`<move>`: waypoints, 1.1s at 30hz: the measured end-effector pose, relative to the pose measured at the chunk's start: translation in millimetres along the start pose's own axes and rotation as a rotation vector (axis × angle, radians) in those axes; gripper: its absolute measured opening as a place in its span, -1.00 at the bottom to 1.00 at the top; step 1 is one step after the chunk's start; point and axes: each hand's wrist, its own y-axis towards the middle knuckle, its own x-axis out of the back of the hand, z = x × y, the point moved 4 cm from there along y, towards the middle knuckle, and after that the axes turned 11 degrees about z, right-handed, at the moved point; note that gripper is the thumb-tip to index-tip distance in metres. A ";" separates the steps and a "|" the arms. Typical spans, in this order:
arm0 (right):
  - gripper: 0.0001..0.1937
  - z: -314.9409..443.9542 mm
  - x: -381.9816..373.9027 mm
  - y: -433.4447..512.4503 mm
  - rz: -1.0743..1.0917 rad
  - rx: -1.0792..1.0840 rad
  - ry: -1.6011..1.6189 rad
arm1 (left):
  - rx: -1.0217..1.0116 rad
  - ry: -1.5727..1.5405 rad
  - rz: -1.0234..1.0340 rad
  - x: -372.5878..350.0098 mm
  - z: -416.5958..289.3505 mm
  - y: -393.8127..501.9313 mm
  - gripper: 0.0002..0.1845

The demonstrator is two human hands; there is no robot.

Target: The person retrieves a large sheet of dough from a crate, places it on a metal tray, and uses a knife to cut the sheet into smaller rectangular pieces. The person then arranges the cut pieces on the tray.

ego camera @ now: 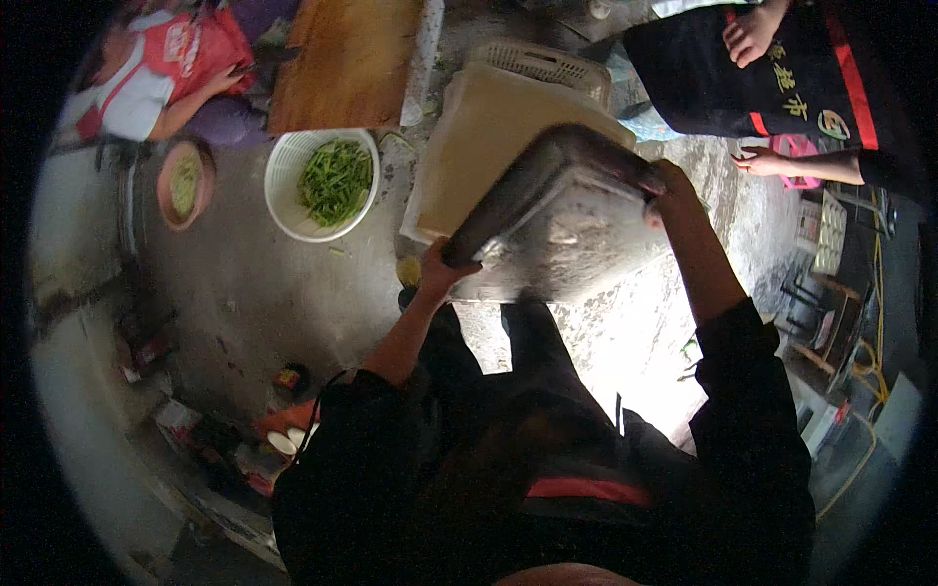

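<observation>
Both my hands grip a large rectangular metal pan [586, 227], held tilted in front of my legs. My left hand [442, 272] holds its near left corner, thumb on the rim. On the far right corner is my right hand [670, 192], partly blurred. Just beyond the pan lies a pale tan board or sheet [498, 132] with a whitish cover at its edges, which the pan partly overlaps. To the left, a white plastic basket [275, 187] holds cut green vegetables [337, 183]. What the pan contains, if anything, cannot be made out.
A co-worker in a red apron [212, 55] is at the upper left, beside a wooden board [344, 66]. Another person in a dark apron [733, 88] stands at the upper right. A reddish bowl [165, 198] sits left. A beige plastic crate [542, 62] is behind the tan sheet.
</observation>
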 end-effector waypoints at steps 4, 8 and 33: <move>-0.58 -30.9 -57.2 61.3 -0.312 0.212 0.183 | 0.125 -0.355 -0.015 4.5 26.6 60.7 -0.37; -0.36 -94.4 -144.8 26.8 -0.432 -0.065 1.004 | 0.286 -0.479 -0.046 30.4 41.2 107.0 -0.47; -0.22 -269.6 -242.2 67.3 -0.212 -0.460 1.377 | 0.740 -0.571 0.285 75.3 118.5 132.4 0.04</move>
